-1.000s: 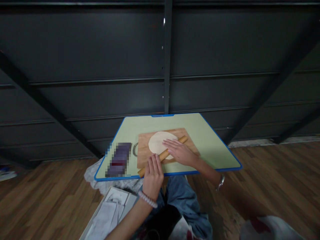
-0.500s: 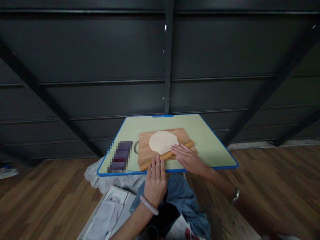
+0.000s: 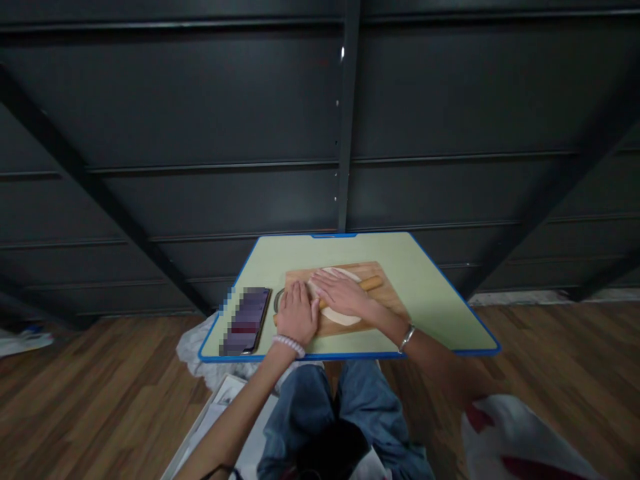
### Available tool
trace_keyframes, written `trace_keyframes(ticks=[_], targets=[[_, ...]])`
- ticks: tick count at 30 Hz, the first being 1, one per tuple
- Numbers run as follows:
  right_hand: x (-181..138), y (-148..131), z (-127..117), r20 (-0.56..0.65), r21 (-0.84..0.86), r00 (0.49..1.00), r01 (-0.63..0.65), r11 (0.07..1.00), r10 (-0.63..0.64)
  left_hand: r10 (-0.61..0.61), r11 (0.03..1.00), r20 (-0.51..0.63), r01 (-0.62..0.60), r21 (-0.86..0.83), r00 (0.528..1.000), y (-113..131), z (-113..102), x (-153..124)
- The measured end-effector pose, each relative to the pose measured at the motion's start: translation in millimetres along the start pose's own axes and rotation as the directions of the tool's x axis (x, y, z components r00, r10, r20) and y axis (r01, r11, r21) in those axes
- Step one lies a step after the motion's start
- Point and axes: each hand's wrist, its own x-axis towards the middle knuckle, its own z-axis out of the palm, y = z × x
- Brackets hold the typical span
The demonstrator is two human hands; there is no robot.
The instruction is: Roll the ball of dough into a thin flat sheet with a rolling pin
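A flat, pale sheet of dough (image 3: 343, 318) lies on a wooden cutting board (image 3: 387, 308). Across it, at a slant, runs a wooden rolling pin (image 3: 372, 283), its right end farther from me. My left hand (image 3: 299, 315) rests flat over the pin's left part, fingers stretched forward. Farther along, my right hand (image 3: 345, 295) lies flat over the pin's middle with its fingers extended to the left. Both palms hide part of the pin and of the dough. Dough shows on both the far and near sides of the pin.
The board sits on a small pale-green table (image 3: 440, 323) with a blue rim. A partly pixelated phone (image 3: 250, 317) lies left of the board, beside its metal handle (image 3: 276, 300). Dark metal panels (image 3: 225, 200) stand behind. A white box (image 3: 193, 430) is below left.
Both hands and the rolling pin have moved forward, from the dough's near edge onto its middle. My right hand has also shifted left. The view has tilted slightly.
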Motion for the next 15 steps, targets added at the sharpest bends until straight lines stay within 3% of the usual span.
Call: trace_keyframes(ticks=[6,15], targets=[[14.7,11.3,10.8,0.071,-0.033,0.997,0.005,0.999,-0.003,0.087,0.996,0.172,-0.082,-0.041,0.981,-16.2,-0.7,28.0],[38.7,15.5,4.7,0.153,-0.026,0.984,-0.089,0.996,0.092,0.148,0.987,0.318,-0.119,-0.107,0.936,-33.4,16.0,74.4]])
